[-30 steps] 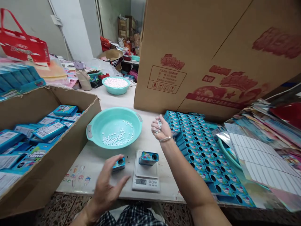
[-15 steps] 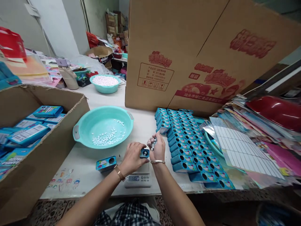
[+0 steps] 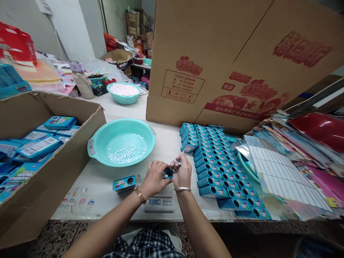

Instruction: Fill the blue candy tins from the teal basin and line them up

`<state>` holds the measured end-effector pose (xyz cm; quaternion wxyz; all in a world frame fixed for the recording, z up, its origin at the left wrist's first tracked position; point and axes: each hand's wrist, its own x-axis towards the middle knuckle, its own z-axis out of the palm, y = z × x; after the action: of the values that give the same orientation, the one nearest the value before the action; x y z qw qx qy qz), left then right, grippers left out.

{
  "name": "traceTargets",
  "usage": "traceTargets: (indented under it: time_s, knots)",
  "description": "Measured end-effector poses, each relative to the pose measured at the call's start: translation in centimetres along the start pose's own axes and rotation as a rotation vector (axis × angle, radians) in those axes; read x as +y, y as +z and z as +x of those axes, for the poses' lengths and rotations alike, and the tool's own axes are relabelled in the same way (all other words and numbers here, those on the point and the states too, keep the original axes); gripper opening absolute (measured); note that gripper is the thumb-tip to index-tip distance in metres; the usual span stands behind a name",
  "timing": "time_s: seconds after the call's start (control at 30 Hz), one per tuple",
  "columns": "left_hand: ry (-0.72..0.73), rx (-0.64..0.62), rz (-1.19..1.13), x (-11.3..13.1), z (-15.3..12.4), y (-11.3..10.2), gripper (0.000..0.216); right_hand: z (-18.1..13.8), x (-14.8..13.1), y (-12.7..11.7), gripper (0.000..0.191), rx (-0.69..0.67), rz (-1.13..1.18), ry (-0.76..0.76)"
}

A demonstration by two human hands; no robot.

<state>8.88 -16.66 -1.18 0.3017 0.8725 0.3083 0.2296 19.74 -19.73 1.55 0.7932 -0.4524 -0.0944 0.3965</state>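
Note:
My left hand (image 3: 156, 178) is wrapped round a small blue box (image 3: 168, 174) with a round hole in its top, held just above the digital scale (image 3: 159, 203). Cupped beside that hole, my right hand (image 3: 183, 171) holds a handful of small pale candies (image 3: 176, 163). A few pale candies show at the hole. To the left, a second blue box (image 3: 124, 184) with a round hole stands on the table. Behind it, a turquoise basin (image 3: 99, 130) has many loose pale candies on its bottom.
Rows of blue boxes (image 3: 213, 166) stand to the right, before a large cardboard carton (image 3: 172, 39). An open cardboard box (image 3: 92, 123) of blue boxes is at left. Farther back are another turquoise basin (image 3: 124, 100) full of candies and a bottle (image 3: 84, 84). Stacked printed sheets (image 3: 282, 175) lie at right.
The scale's display has gone from about 1302 to about 1395. My right hand has tilted closer over the box's hole, and fewer candies show in it. The whole view has shifted slightly.

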Motion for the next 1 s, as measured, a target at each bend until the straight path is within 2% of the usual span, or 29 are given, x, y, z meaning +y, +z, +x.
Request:
traceTargets:
  time_s: [0.13,0.23,0.37,0.47,0.57,0.7,0.87,1.0]
  knots:
    - [0.017,0.003,0.013,-0.2,0.0,0.2,0.035,0.8,-0.5,-0.3,0.034,0.029,0.078,0.124]
    - [0.039,-0.004,-0.009,-0.3,-0.4,-0.6,0.052,1.7,-1.8,-1.3,0.030,-0.002,0.155,0.180]
    - [0.053,0.071,-0.089,-0.9,-2.0,-3.9,0.065,2.3,-4.4,-3.6,0.026,-0.053,0.256,0.129]
    - [-0.027,0.174,-0.114,-1.5,-3.5,-6.6,0.056,2.2,-5.8,-5.5,0.026,-0.038,0.256,0.046]
    - [-0.090,0.247,-0.113,-1.9,-4.6,-8.0,0.044,1.8,-5.9,-6.8,0.026,-0.015,0.235,0.014]
    - [-0.065,0.255,-0.101,-2.0,-5.2,-7.9,0.036,1.5,-5.0,-7.6,0.025,-0.004,0.238,0.047]
    - [-0.047,0.218,-0.041,-1.9,-5.2,-7.2,0.032,1.7,-4.2,-7.9,0.023,0.003,0.368,0.129]
    - [0.002,0.182,0.025,-1.6,-4.8,-6.5,0.028,1.9,-3.7,-7.3,0.025,0.020,0.404,0.165]
